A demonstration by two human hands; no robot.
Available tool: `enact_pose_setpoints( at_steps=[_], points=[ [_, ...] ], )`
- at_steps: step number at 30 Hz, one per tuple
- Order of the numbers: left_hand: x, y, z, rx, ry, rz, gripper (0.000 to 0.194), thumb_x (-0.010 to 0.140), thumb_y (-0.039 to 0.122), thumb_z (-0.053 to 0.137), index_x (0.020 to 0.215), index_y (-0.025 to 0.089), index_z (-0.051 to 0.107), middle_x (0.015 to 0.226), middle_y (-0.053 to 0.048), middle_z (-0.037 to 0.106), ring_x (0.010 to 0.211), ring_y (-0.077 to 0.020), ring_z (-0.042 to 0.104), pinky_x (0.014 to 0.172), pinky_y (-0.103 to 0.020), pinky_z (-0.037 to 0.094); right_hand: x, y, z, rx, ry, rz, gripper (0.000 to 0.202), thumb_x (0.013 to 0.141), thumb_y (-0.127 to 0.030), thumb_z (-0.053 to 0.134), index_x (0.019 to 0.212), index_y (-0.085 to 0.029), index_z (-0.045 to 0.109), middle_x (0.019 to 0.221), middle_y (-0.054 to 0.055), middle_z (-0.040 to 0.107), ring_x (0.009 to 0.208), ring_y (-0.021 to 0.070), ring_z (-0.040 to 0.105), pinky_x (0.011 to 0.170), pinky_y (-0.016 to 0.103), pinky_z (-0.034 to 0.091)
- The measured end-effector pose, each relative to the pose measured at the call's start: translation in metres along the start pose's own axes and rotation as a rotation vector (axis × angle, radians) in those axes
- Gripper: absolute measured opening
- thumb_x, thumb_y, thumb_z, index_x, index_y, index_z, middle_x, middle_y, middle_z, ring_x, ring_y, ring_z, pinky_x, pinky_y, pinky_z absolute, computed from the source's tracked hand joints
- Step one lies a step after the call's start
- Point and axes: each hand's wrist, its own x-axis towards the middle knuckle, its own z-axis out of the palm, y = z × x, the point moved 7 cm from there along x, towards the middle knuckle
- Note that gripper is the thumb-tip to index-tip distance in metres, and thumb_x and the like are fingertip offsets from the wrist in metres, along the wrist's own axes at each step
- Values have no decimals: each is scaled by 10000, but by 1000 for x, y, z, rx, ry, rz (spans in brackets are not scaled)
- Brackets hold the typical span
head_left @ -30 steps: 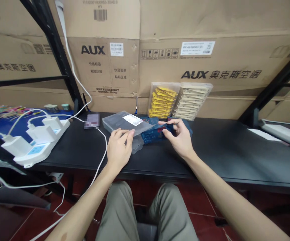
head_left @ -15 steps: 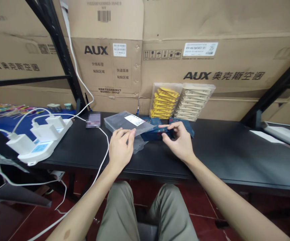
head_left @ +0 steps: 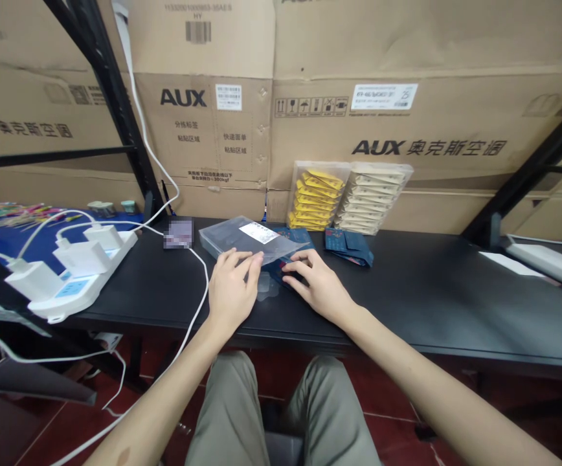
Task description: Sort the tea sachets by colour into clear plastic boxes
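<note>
A clear plastic box (head_left: 227, 238) with a white label lies tilted on the black table. My left hand (head_left: 235, 288) grips its near edge, fingers closed on it. My right hand (head_left: 317, 281) is just right of the box, fingers closed on a dark blue packet (head_left: 278, 266) partly under the box. Behind it, more blue shows at the box's far right corner. Another dark blue packet (head_left: 349, 246) rests on the table to the right. A clear plastic flap (head_left: 265, 286) sticks out below the box.
Two clear boxes, one with yellow packets (head_left: 317, 197) and one with cream packets (head_left: 373, 197), lean on cardboard (head_left: 329, 136). A white power strip (head_left: 87, 278) with chargers and cables is at left. White paper (head_left: 509, 264) lies at right.
My right hand has moved left toward the box with a blue packet. The other blue packet now shows uncovered. My left hand has stayed on the box.
</note>
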Motion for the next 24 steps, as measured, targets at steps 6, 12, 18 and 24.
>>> enact_pose_setpoints(
  at_steps=[6,12,18,24],
  points=[
    [0,0,0,3,-1,-2,375,1000,382,415,1093,230,745,1039,-49,736,1129,-255,559,1022,-443,472,-1,-8,3,-12,-41,-24,359,903,-215,528,1246,-210,634,1344,140,507,1039,229,633,917,419,576],
    [0,-1,1,8,0,-1,370,998,386,421,1087,237,747,1044,-45,736,1138,-264,557,1010,-446,479,-3,-16,7,-57,-127,-18,513,882,-312,562,1374,-165,540,1369,172,509,1060,263,654,901,429,584],
    [0,-2,1,7,-7,-4,369,998,387,417,1076,248,750,1043,-44,733,1142,-265,555,1001,-445,482,-1,-16,13,-251,-210,30,567,868,-550,613,1271,-152,640,1136,152,634,985,315,648,909,500,549],
    [0,-2,1,1,2,-6,363,996,389,422,1067,256,752,1044,-43,735,1144,-261,556,1011,-447,479,0,-16,17,-271,-133,33,383,955,-426,526,1195,-157,657,1031,149,629,961,286,636,852,429,570]
  ],
)
